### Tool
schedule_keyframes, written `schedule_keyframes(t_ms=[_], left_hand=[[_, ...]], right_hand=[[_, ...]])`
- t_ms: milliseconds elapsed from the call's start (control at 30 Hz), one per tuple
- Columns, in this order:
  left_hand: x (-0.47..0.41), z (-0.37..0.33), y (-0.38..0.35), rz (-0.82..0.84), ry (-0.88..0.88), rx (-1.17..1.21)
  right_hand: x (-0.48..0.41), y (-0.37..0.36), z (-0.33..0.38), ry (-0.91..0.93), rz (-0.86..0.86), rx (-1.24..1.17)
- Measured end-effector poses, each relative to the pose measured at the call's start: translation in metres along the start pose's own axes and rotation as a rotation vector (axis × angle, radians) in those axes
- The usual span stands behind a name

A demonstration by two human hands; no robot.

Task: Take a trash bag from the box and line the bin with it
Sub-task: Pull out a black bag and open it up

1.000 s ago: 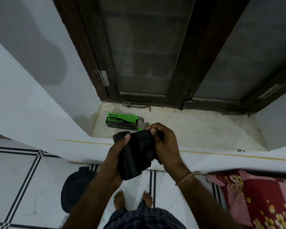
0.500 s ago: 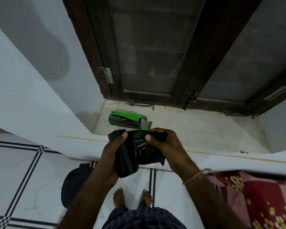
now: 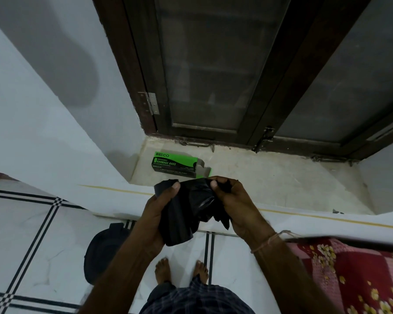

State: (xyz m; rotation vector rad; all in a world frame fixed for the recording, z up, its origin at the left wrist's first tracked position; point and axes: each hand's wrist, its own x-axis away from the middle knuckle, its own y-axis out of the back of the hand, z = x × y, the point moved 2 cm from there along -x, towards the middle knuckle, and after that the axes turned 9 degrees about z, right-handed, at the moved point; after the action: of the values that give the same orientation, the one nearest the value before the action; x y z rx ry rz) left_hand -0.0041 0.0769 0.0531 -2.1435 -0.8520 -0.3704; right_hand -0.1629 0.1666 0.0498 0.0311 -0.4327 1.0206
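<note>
A crumpled black trash bag (image 3: pixel 186 209) hangs between both hands in front of my chest. My left hand (image 3: pixel 159 214) pinches its upper left edge with the thumb on top. My right hand (image 3: pixel 234 207) grips the upper right edge, fingers curled into the plastic. The green and black garbage bag box (image 3: pixel 176 164) lies on the stone sill beyond the hands, its right end flap open. The black bin (image 3: pixel 104 254) stands on the floor at lower left, partly hidden behind my left forearm.
A dark wooden window frame (image 3: pixel 254 118) rises behind the sill (image 3: pixel 270 184). White walls close in on the left. A red floral cloth (image 3: pixel 359 277) covers something at lower right. My bare feet stand on white tiles with black lines (image 3: pixel 39 236).
The bag has been spread a little wider between the hands, and its folds have loosened. The view has shifted slightly; the box and bin stay where they were.
</note>
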Motion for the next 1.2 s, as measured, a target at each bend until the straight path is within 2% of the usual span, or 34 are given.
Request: schedule_keyframes(t_ms=[67, 200, 633, 900, 1100, 1200], left_hand=[[0.001, -0.001, -0.002, -0.021, -0.006, -0.016], [0.001, -0.001, -0.004, 0.004, -0.035, -0.001], [0.004, 0.002, -0.012, 0.014, -0.009, 0.018], [0.003, 0.004, -0.017, 0.029, -0.018, -0.001], [0.003, 0.006, -0.018, 0.032, -0.01, 0.018], [0.002, 0.005, -0.016, 0.014, -0.001, 0.052]], right_hand=[[0.003, -0.003, 0.004, -0.024, -0.005, -0.006], [0.011, -0.012, 0.011, 0.012, 0.098, 0.108], [0.0, -0.013, -0.002, 0.08, -0.064, 0.097], [0.002, -0.016, -0.003, 0.087, 0.058, -0.031], [0.0, -0.008, -0.007, 0.078, 0.006, -0.083], [0.0, -0.003, -0.008, 0.086, -0.022, -0.033]])
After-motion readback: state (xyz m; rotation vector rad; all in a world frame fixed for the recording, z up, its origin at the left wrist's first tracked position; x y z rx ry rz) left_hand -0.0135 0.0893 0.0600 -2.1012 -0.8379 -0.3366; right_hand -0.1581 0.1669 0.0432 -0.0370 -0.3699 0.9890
